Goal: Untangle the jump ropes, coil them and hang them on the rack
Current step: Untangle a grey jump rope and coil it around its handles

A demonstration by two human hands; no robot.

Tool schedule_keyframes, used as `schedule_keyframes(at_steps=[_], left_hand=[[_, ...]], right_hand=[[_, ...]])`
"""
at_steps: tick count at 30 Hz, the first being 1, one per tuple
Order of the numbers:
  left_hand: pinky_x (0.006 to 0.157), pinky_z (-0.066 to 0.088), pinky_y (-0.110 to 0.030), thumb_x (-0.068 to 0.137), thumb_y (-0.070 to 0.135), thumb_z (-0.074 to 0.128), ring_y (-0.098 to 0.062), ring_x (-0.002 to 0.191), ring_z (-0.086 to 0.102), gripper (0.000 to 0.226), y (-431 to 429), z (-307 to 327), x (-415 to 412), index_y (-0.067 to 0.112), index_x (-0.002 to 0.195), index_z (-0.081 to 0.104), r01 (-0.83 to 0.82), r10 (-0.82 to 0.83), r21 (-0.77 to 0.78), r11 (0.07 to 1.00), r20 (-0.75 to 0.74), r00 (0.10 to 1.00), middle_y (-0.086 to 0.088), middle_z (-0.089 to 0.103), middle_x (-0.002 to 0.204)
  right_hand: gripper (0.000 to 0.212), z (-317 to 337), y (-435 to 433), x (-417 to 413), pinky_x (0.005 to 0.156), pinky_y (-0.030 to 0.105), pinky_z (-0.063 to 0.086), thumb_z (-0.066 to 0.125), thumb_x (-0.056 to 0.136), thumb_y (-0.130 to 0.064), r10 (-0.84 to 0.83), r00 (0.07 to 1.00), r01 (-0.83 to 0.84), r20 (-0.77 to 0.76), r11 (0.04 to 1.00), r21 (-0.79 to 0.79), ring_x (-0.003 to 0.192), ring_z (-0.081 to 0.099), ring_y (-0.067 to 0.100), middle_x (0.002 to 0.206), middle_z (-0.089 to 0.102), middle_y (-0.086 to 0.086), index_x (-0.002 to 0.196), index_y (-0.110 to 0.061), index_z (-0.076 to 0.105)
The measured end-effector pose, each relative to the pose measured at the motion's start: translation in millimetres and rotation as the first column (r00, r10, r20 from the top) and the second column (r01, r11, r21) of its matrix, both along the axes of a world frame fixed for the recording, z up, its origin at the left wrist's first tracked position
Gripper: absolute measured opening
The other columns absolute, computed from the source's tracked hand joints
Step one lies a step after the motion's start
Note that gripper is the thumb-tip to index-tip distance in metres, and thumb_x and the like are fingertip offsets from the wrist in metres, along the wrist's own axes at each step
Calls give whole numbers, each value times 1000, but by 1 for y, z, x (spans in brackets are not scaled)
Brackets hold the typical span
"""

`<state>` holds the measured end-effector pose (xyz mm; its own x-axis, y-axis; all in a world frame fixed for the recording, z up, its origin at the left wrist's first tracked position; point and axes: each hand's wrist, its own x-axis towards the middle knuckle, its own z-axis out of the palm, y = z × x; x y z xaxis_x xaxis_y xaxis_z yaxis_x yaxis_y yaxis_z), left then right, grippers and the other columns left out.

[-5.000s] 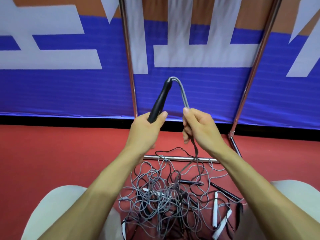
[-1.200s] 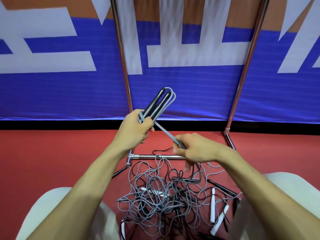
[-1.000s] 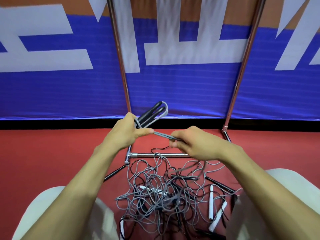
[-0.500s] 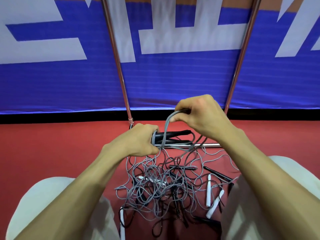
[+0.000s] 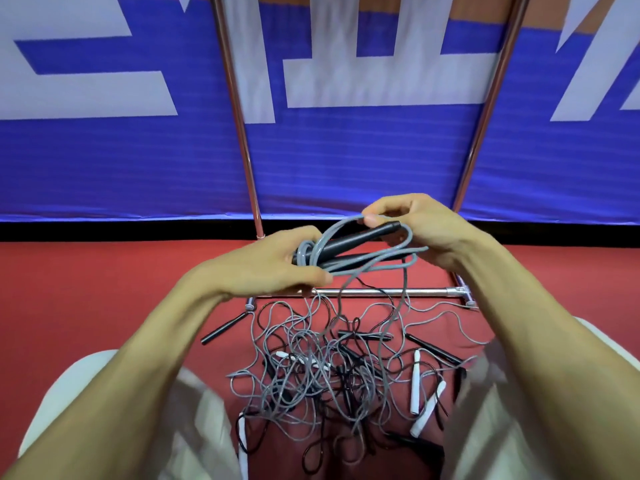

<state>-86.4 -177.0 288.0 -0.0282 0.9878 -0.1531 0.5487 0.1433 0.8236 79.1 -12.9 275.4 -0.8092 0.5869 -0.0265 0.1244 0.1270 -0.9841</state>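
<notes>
Red floor (image 5: 86,306) below, a blue and white banner (image 5: 346,161) across the top of the frame, and the rack (image 5: 242,133) rising in front of it on two shiny poles, its bottom bar (image 5: 381,291) lying across the middle.

Centre frame, here we go. My left hand (image 5: 273,268) is curled round the near ends of the two black handles (image 5: 356,237), thumb on top, pinning a couple of turns of the grey rope (image 5: 374,265) against them. My right hand (image 5: 415,223), just right of centre, pinches a loop of that rope between thumb and forefinger at the far end of the handles. From the bundle, two grey strands drop past the bar into the tangle (image 5: 322,372) on the floor at lower centre, between my knees. That heap is grey and black cord knotted together, with white handles (image 5: 415,379) lying at its right edge. Nothing hangs on the rack that I can see.

So I'd call this the coiling step, early in the job. To do it well I want each turn laid snug beside the one before it along the handles, the left thumb clamping it as it lands. The trailing strands look snagged below, so I'd draw slack gently rather than yank, or the heap tightens and lifts with it.
</notes>
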Motion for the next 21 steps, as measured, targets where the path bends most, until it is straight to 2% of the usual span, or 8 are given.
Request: schedule_keyframes(at_steps=[3,6,8,11,13,16,19,21], left_hand=[[63,44,-26,83,21,71,-12,65,57,20,-2,-5,-14,28,88,53,15,-3,29,999,-361,933,9,62,70],[68,46,-28,81,22,69,-19,74,61,20,-4,-10,-20,30,88,52,32,-57,-54,998,-545,837,4,63,76],[72,49,-35,82,23,68,-21,75,62,18,-4,-10,-22,29,85,52,45,-76,-76,996,-481,873,1,64,79],[71,47,-46,73,28,67,-26,71,55,19,-8,-4,-24,23,87,55,26,-41,-57,998,-282,959,-3,59,77],[61,39,-41,68,24,65,-20,65,44,30,-11,-1,-23,16,95,55,-7,5,-19,1000,-100,995,2,53,70],[53,32,-31,71,16,65,-19,64,42,45,-11,6,-23,26,113,54,-99,87,85,991,139,987,-4,60,67],[51,32,-28,83,7,67,-22,63,39,63,-7,9,-21,49,126,50,-151,112,196,969,196,974,-12,60,69],[49,30,-27,87,3,63,-24,65,38,55,-4,6,-19,43,123,55,-194,143,237,952,216,966,-14,58,70]], right_hand=[[2,-10,1,-9,64,11,43,72,81,-11,-50,997,36,53,968,250,62,57,-2,69,68,-8,82,-12,73],[10,-24,-1,-17,69,11,41,72,83,-17,-100,981,-32,169,766,641,72,59,1,79,71,-6,91,-12,75],[12,-29,-6,-22,70,13,40,68,86,-16,-79,986,-50,147,700,713,76,58,7,83,71,-2,95,-10,73],[6,-29,-6,-25,65,12,39,65,88,-9,1,996,-55,86,781,622,68,55,3,78,67,-2,91,-8,71],[6,-27,-8,-25,67,15,43,64,85,0,120,992,-129,48,880,457,69,57,1,77,65,-1,88,-4,68],[16,-32,-15,-28,60,17,47,65,83,3,155,984,-176,83,893,414,59,58,3,68,62,-3,78,-12,64],[20,-41,-26,-35,60,24,50,62,89,-2,148,972,-215,182,869,446,56,59,8,65,62,-1,79,-19,59],[16,-43,-34,-38,57,28,53,57,94,-9,153,961,-238,229,880,410,55,61,15,63,62,2,81,-18,55]])
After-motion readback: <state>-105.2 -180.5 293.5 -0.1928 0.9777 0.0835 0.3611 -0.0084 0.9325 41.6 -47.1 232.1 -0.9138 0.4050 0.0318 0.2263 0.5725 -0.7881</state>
